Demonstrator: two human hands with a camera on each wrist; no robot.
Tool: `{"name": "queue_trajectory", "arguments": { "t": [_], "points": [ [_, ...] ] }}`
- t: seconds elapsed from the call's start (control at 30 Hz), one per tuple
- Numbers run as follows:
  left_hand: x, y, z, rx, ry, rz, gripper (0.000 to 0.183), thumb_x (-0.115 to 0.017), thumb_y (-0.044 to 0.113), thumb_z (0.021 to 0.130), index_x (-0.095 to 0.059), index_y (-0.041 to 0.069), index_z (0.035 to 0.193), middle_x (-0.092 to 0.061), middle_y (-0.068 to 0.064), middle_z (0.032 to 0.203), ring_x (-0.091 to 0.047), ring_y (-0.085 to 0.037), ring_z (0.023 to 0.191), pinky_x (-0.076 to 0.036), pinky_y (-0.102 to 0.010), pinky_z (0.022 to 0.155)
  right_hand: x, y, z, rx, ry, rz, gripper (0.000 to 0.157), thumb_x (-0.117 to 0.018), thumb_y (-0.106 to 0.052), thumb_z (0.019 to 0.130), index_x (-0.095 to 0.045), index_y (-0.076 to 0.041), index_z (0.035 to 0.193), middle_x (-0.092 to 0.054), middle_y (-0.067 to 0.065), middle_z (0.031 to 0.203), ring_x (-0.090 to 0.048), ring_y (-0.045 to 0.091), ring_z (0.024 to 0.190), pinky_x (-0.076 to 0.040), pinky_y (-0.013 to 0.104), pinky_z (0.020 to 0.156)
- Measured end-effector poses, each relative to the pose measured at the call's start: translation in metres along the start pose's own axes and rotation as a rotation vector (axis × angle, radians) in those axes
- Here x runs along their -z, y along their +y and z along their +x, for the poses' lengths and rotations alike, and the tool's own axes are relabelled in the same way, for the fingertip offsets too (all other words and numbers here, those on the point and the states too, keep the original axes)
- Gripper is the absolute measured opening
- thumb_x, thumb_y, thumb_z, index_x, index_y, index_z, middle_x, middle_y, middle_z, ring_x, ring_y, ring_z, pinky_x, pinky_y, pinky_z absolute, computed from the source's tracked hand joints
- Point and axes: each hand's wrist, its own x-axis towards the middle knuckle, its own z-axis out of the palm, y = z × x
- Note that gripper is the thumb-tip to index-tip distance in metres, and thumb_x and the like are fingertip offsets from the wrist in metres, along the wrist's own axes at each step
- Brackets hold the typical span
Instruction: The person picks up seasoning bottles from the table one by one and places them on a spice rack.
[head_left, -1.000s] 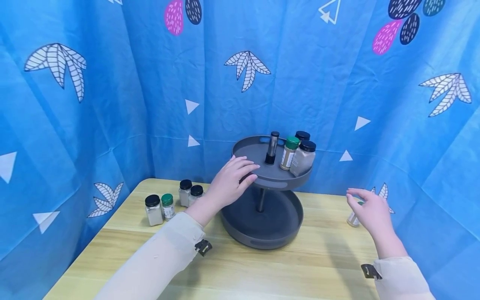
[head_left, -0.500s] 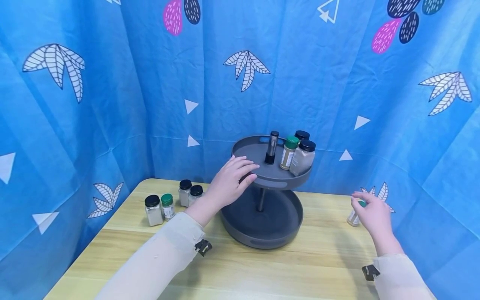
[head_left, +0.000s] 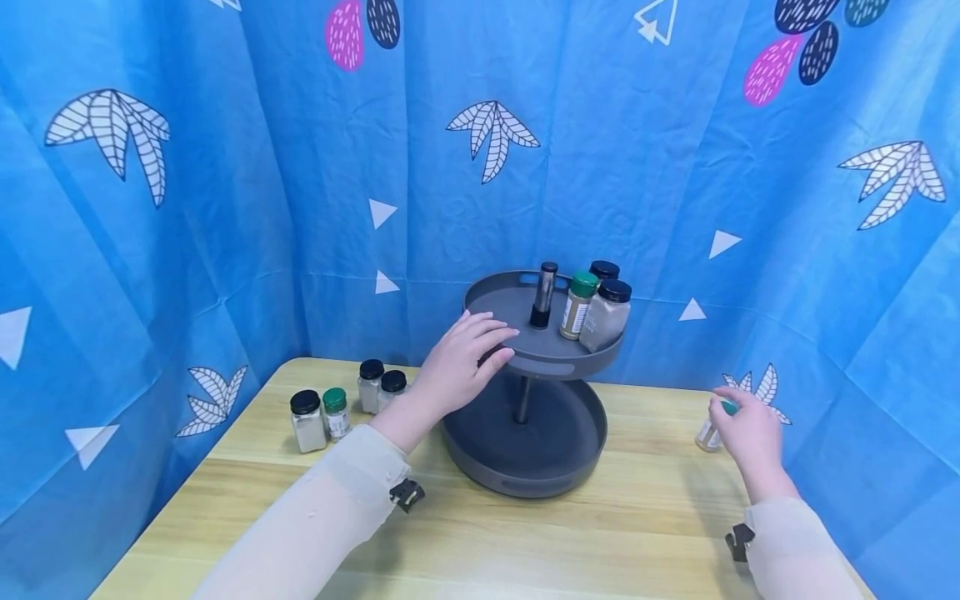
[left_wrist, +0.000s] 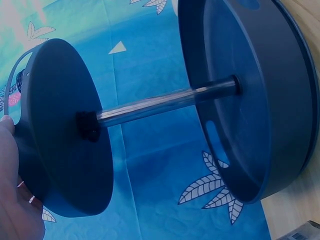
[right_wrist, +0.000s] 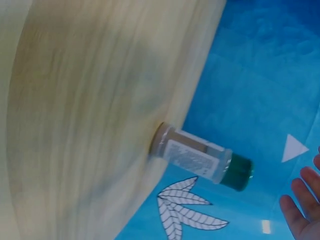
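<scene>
Midway along the back edge of the table (head_left: 487, 542), a dark two-tier stand (head_left: 522, 487) bears three containers on the right part of its upper tray (head_left: 551, 367): a green-capped bottle (head_left: 576, 315), a black-capped jar (head_left: 606, 321) and a second black-capped jar (head_left: 603, 272) behind. Their grouping on one side of the post probably leaves room to their left. The left hand (head_left: 459, 365) rests at the left rim of this tray, fingers extended and moderately spread, apparently to steady the stand; how firmly they press cannot be told. Near the back left corner of the table stand four containers, including a green-capped shaker (head_left: 337, 417); the left forearm (head_left: 408, 417) partly hides one. Near the back right corner, the lone bottle (right_wrist: 192, 156) stands upright on the table, its green cap beside the right hand (head_left: 752, 429). The right fingers are apart and hold nothing; the right wrist view shows a gap between them and the cap, the thumb being out of sight there. Compared with one second earlier, the right hand lies slightly farther right and more of the green cap shows beside it; the left hand, the stand and the other containers are essentially unchanged.
</scene>
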Motion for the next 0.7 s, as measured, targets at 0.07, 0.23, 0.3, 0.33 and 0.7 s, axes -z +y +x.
{"name": "queue_trajectory", "arguments": {
  "t": [0.07, 0.23, 0.3, 0.33, 0.7],
  "points": [
    [0.000, 0.000, 0.000, 0.004, -0.003, 0.002, 0.040, -0.050, 0.042, 0.105, -0.063, 0.023, 0.137, -0.059, 0.001, 0.140, -0.038, -0.020, 0.143, -0.012, -0.040, 0.125, -0.002, 0.004, 0.002, -0.008, -0.004, -0.005, 0.035, -0.055, -0.019, 0.100, -0.065, 0.002, 0.126, -0.063, 0.031, 0.122, -0.049, 0.026, 0.060, -0.035, 0.035, 0.048],
    [0.000, 0.000, 0.000, 0.002, 0.002, -0.010, 0.041, -0.050, 0.042, 0.104, -0.064, 0.021, 0.136, -0.060, -0.001, 0.140, -0.039, -0.021, 0.143, -0.014, -0.042, 0.124, -0.007, 0.013, 0.006, -0.026, -0.018, -0.012, 0.036, -0.055, -0.018, 0.099, -0.064, 0.003, 0.127, -0.061, 0.032, 0.125, -0.054, 0.033, 0.077, -0.036, 0.036, 0.050],
    [0.000, 0.000, 0.000, -0.002, 0.005, -0.012, 0.041, -0.050, 0.042, 0.104, -0.064, 0.021, 0.136, -0.060, -0.001, 0.139, -0.039, -0.021, 0.143, -0.015, -0.043, 0.124, -0.010, 0.016, 0.008, -0.028, -0.022, -0.017, 0.036, -0.055, -0.017, 0.099, -0.064, 0.004, 0.127, -0.060, 0.032, 0.126, -0.058, 0.039, 0.085, -0.038, 0.036, 0.053],
    [0.000, 0.000, 0.000, -0.006, 0.008, -0.011, 0.040, -0.050, 0.042, 0.104, -0.064, 0.020, 0.136, -0.060, -0.002, 0.139, -0.040, -0.021, 0.142, -0.015, -0.043, 0.124, -0.011, 0.017, 0.009, -0.029, -0.022, -0.018, 0.036, -0.056, -0.017, 0.099, -0.064, 0.004, 0.127, -0.060, 0.033, 0.127, -0.059, 0.042, 0.089, -0.038, 0.037, 0.054],
    [-0.001, 0.000, -0.001, -0.003, 0.019, -0.002, 0.040, -0.050, 0.042, 0.104, -0.064, 0.022, 0.136, -0.061, 0.001, 0.138, -0.040, -0.020, 0.142, -0.016, -0.042, 0.124, -0.019, 0.024, 0.015, -0.050, -0.051, -0.034, 0.037, -0.054, -0.015, 0.098, -0.061, 0.007, 0.128, -0.055, 0.035, 0.131, -0.050, 0.056, 0.118, -0.045, 0.067, 0.091]
  ]
}}
